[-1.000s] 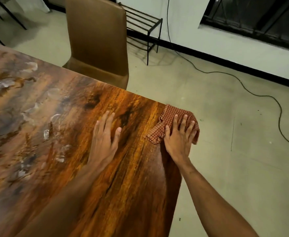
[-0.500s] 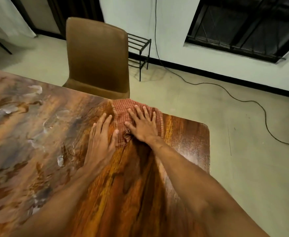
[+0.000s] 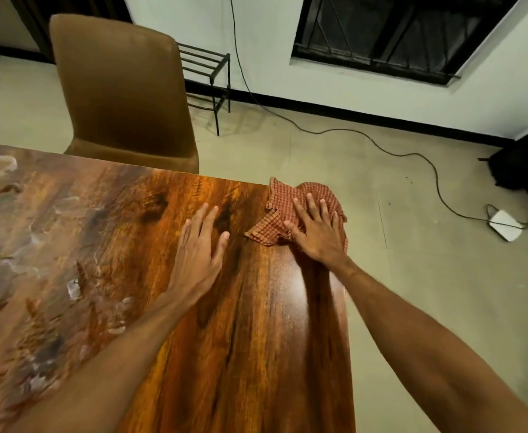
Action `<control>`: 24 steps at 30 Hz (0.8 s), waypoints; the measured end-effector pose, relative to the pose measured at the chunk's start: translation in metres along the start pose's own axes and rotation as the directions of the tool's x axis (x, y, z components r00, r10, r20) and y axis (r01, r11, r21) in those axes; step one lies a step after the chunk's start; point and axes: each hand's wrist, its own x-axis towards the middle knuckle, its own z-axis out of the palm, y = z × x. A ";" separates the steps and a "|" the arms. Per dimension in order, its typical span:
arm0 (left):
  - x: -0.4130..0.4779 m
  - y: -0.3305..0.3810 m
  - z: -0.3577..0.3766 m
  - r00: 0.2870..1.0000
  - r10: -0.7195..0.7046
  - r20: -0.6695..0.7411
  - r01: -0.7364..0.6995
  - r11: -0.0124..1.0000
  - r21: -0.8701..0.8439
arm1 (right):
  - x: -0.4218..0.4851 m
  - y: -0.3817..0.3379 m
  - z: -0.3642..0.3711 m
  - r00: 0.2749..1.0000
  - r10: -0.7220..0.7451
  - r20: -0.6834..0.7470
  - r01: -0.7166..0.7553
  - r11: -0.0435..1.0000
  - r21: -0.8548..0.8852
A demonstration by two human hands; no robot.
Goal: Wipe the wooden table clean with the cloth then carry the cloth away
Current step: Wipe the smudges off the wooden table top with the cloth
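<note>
A red checked cloth lies bunched at the far right corner of the wooden table, partly hanging over the edge. My right hand presses flat on the cloth with fingers spread. My left hand rests flat on the bare tabletop just left of the cloth, fingers apart, holding nothing. Pale smears mark the left part of the tabletop.
A brown padded chair stands against the table's far edge. Behind it is a black metal rack by the wall. A black cable runs over the floor to a white box. A dark bag sits at the right.
My right hand has slid the cloth rightward from beside the left hand to the table's far right corner. The left hand has stayed flat on the table.
</note>
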 end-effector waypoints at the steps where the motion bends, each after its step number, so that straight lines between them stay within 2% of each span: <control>1: -0.001 0.002 0.002 1.000 0.009 0.001 -0.010 1.000 0.006 | 0.000 0.009 -0.005 1.000 0.012 0.010 -0.013 1.000 0.003; 4: -0.014 0.011 0.006 1.000 -0.009 0.010 0.009 1.000 0.015 | -0.027 0.017 0.000 0.999 0.036 -0.013 -0.035 0.999 0.028; 10: -0.071 0.053 0.018 0.999 -0.032 -0.001 0.032 0.999 0.039 | -0.159 0.027 0.047 0.977 -0.208 -0.057 0.205 0.978 -0.048; 15: -0.136 0.066 0.015 0.998 -0.053 -0.022 0.054 0.996 0.069 | -0.218 0.026 0.054 0.996 -0.069 -0.050 0.074 0.993 0.092; 19: -0.192 0.066 0.010 0.993 -0.116 -0.007 0.116 0.991 0.068 | -0.324 0.010 0.085 0.985 -0.171 -0.023 0.173 0.983 0.060; 22: -0.231 0.056 0.004 0.990 -0.140 0.008 0.139 0.987 0.081 | -0.359 0.019 0.093 0.956 -0.292 0.020 0.292 0.956 -0.001; 24: -0.249 0.046 -0.004 0.988 -0.151 0.011 0.150 0.985 0.081 | -0.357 0.014 0.091 0.971 -0.239 0.022 0.239 0.971 0.012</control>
